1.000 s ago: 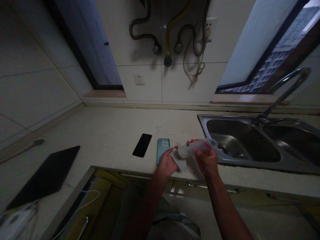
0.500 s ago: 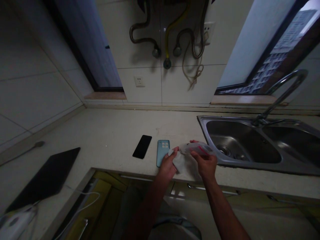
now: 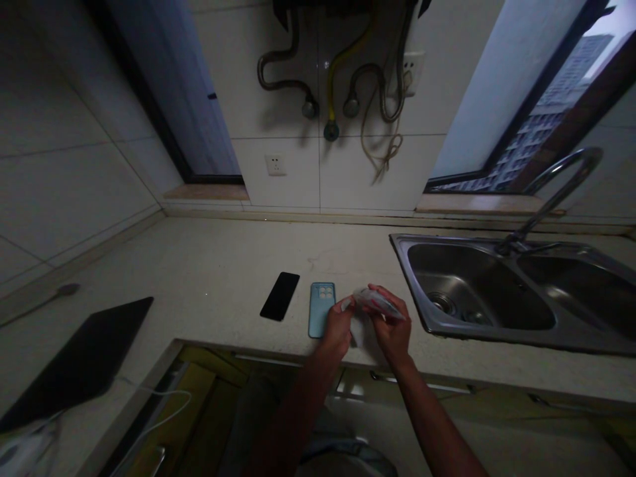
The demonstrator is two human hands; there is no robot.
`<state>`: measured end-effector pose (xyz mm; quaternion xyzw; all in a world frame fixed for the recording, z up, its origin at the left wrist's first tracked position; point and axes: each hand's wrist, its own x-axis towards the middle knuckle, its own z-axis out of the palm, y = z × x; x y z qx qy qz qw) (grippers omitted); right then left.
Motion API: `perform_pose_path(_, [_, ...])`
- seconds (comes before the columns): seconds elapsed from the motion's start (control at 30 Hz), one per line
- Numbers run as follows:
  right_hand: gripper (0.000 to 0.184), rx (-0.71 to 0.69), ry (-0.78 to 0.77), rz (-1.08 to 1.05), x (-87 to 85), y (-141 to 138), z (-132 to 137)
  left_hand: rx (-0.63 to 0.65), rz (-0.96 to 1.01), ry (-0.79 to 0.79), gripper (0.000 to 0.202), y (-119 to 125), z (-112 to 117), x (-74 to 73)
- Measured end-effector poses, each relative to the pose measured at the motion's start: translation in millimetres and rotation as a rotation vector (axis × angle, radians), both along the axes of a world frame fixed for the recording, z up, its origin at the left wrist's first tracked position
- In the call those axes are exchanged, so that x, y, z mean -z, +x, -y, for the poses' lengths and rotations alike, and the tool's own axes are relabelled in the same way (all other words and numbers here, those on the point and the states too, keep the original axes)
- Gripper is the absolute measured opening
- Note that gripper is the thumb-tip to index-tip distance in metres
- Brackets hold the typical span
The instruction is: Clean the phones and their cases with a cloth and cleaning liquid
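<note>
My right hand [image 3: 395,326] is closed around a translucent plastic packet [image 3: 378,303] with a bit of pink-red on it. The packet looks crumpled and is held above the counter's front edge. Close by, my left hand [image 3: 339,326] pinches a small whitish piece [image 3: 346,303] at the packet's left end. Whether that piece is part of the packet I cannot tell. A light blue phone case [image 3: 320,311] lies just left of my left hand, its camera cutouts toward the wall. Further left a black smartphone [image 3: 280,296] rests at a slant.
To the right is a double steel sink [image 3: 432,285] with a curved faucet [image 3: 556,192]. A dark flat panel [image 3: 84,361] lies on the left arm of the pale counter [image 3: 213,265], near a white cable [image 3: 169,397]. Pipes [image 3: 330,99] hang on the tiled wall.
My right hand and the packet have moved left, closer to my left hand. The packet now looks more bunched up, and less of the whitish piece shows at my left hand.
</note>
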<state>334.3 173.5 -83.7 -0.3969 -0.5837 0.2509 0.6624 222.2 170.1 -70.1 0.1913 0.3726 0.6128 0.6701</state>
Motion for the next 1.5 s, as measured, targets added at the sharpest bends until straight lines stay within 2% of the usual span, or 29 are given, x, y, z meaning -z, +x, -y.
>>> perform_pose_path(0.1, [0.043,0.009,-0.029,-0.03,0.1,-1,-3,-0.006,-0.077,0.022,0.041,-2,0,0.6])
perform_pose_path(0.27, [0.046,-0.036,-0.274,-0.212,-14.5,3,-12,0.045,-0.061,0.016,0.049,-15,7,3.6])
perform_pose_path(0.33, [0.049,0.026,-0.317,-0.272,-20.4,10,-17,0.091,-0.015,0.022,0.051,-22,12,4.8])
perform_pose_path(0.43, [0.051,0.219,-0.273,-0.217,-24.1,26,-27,0.082,0.062,-0.008,0.053,-32,18,6.8])
perform_pose_path(0.5, [0.054,0.292,-0.242,-0.143,-21.2,39,-36,0.047,0.095,-0.032,0.051,-38,20,8.1])
perform_pose_path(0.67, [0.052,0.266,-0.309,0.073,1.2,60,-52,0.007,0.148,-0.084,0.039,-46,17,10.8])
perform_pose_path(0.8, [0.048,0.231,-0.331,0.091,14.6,60,-55,0.021,0.157,-0.117,0.036,-49,15,12.1])
perform_pose_path(0.93, [0.048,0.155,-0.365,0.09,14.3,57,-53,0.005,0.162,-0.137,0.035,-49,15,13.9])
perform_pose_path(1.03, [0.062,0.137,-0.3,0.035,10.1,55,-43,-0.024,0.157,-0.112,0.039,-48,16,14.8])
perform_pose_path(1.1, [0.071,0.263,-0.163,0.016,6.0,53,-31,-0.039,0.156,-0.083,0.042,-49,17,13.8])
perform_pose_path(1.13, [0.07,0.36,-0.077,0.018,3.5,51,-24,-0.046,0.158,-0.069,0.044,-49,17,12.5])
perform_pose_path(1.2, [0.055,0.531,0.101,-0.033,-2.2,48,-9,-0.062,0.169,-0.047,0.044,-50,18,8.7])
perform_pose_path(1.23, [0.045,0.545,0.135,-0.052,-5.1,45,-2,-0.071,0.177,-0.039,0.044,-50,18,6.2])
perform_pose_path(1.3, [0.03,0.4,-0.001,-0.053,-10.1,35,10,-0.087,0.195,-0.029,0.042,-48,17,1.1])
perform_pose_path(1.33, [0.031,0.232,-0.141,-0.046,-11.6,28,15,-0.092,0.202,-0.022,0.041,-46,17,-1.3])
perform_pose_path(1.4, [0.042,-0.176,-0.416,-0.072,-11.4,9,22,-0.09,0.208,0.001,0.041,-42,17,-5.5])
perform_pose_path(1.43, [0.048,-0.326,-0.489,-0.075,-9.7,-3,25,-0.093,0.198,0.012,0.04,-40,18,-7.2])
perform_pose_path(1.47, [0.053,-0.437,-0.53,-0.061,-7.0,-14,28,-0.104,0.175,0.02,0.04,-38,20,-8.5])
perform_pose_path(1.5, [0.054,-0.486,-0.555,-0.061,-3.7,-25,31,-0.117,0.141,0.025,0.04,-37,22,-9.5])
